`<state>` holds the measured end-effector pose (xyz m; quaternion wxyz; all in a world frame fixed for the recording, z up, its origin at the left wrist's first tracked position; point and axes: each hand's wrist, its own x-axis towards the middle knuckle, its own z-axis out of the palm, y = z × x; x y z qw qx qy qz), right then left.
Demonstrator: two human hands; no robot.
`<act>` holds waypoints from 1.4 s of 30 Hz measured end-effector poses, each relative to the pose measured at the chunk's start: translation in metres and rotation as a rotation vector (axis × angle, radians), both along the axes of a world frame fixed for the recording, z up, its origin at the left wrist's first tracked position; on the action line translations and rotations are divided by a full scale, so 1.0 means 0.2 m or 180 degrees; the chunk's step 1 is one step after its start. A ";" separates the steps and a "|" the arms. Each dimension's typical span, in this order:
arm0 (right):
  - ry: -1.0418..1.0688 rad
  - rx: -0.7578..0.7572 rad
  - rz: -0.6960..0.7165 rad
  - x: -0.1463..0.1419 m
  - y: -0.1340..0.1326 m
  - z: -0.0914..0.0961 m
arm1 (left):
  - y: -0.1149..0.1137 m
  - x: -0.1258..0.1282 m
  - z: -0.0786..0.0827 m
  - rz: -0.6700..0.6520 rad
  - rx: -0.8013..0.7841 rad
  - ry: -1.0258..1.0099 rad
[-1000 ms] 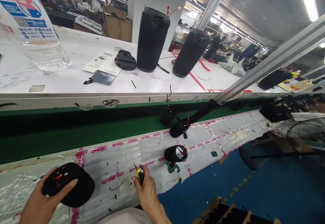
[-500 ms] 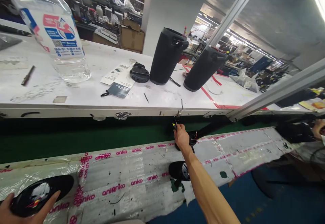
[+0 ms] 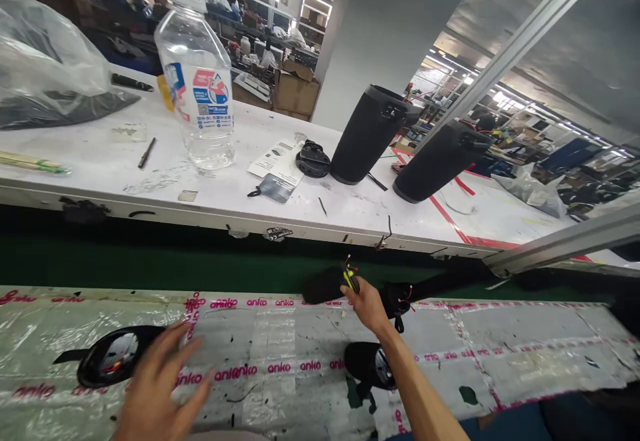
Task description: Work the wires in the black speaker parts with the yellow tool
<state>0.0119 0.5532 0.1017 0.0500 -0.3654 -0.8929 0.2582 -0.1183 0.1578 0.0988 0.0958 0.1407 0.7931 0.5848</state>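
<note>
My right hand (image 3: 369,302) is closed at the wired end of a black fabric-covered speaker housing (image 3: 323,285), which lies on its side by the far edge of the covered bench. A yellow-and-black piece (image 3: 351,280) with thin red wires shows at the fingertips; its exact kind is unclear. Slightly blurred, my left hand (image 3: 163,384) is open, fingers spread, just right of a black oval housing (image 3: 111,360) with a shiny end and a strap. Another dark housing (image 3: 365,363) lies below my right wrist, and one with red wires (image 3: 399,299) is right of that hand.
On the white shelf (image 3: 240,208) stand a clear water bottle (image 3: 207,101) and two black speakers (image 3: 367,136) (image 3: 440,161). Cards (image 3: 277,186), a black round part (image 3: 313,160) and a plastic bag (image 3: 50,68) are there too. A metal post (image 3: 520,48) slants across the right.
My left hand has let go of the black oval housing and moved right, fingers spreading. My right hand has brought its speaker housing nearer the covered bench. The view has shifted left.
</note>
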 end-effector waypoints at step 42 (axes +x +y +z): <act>-0.0399 -0.0861 0.0131 0.32 -1.32 -0.41 | 0.20 0.16 -0.44 -0.1412 -0.1266 -0.0545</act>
